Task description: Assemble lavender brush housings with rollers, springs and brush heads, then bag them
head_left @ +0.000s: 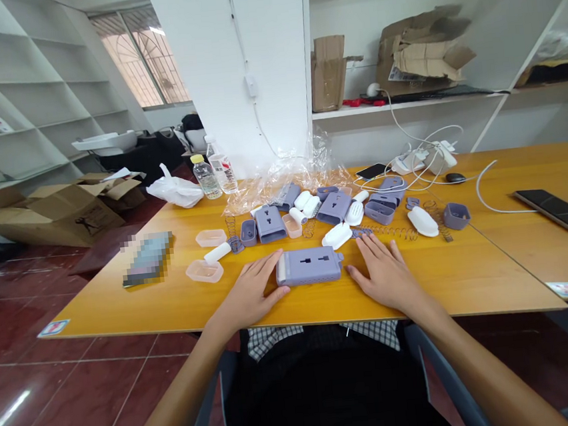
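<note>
Pixelation masks a slab [150,258] near the desk's [107,312] left edge. Spread left fingers [267,263] touch a purple casing [314,270]; right fingers [375,249] splay beside.

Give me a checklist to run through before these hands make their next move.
1. Purple case lying on the table: ok.
2. Left hand at the case's end: ok.
3. Right hand touching the case: cannot tell; the thumb is very near it.
4. Springs gathered in one place: not ok; they lie scattered.
5. Yellow-capped bottle upright: ok.
6. Case's contents: cannot tell; hidden.
</note>
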The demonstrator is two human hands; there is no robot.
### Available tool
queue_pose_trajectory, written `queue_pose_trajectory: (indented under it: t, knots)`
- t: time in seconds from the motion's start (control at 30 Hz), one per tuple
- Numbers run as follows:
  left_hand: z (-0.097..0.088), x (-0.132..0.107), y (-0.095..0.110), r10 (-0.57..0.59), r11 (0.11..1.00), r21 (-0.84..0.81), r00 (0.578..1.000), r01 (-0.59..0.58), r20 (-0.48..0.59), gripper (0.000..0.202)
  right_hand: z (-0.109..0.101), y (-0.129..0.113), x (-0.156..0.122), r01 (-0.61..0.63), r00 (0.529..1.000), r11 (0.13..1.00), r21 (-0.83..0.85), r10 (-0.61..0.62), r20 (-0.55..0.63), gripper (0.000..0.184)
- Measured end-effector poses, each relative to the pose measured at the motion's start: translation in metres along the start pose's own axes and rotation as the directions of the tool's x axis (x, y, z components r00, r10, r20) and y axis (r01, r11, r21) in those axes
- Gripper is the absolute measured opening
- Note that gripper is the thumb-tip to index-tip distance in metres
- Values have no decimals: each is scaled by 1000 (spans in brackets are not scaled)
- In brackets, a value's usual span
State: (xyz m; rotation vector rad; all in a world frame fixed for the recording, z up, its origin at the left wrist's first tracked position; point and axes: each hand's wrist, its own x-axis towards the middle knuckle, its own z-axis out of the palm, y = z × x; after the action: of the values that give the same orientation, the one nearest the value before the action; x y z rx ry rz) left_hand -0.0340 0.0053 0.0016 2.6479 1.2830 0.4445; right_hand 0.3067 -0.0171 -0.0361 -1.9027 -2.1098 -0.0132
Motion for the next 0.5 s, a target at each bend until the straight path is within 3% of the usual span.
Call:
queue_pose_trajectory:
  t: [0.17, 0.5]
  knots:
    - [0, 1, 0, -5, 1000, 1, 1000, 5, 1, 75, -2, -1, 0, -14, 1000, 1000, 14, 14, 9, 76]
    - [-1, 1, 0, -16, 1000, -16, 1000, 16, 14, 75, -1, 2, 0, 66, 994, 998, 19, -64, -86, 69]
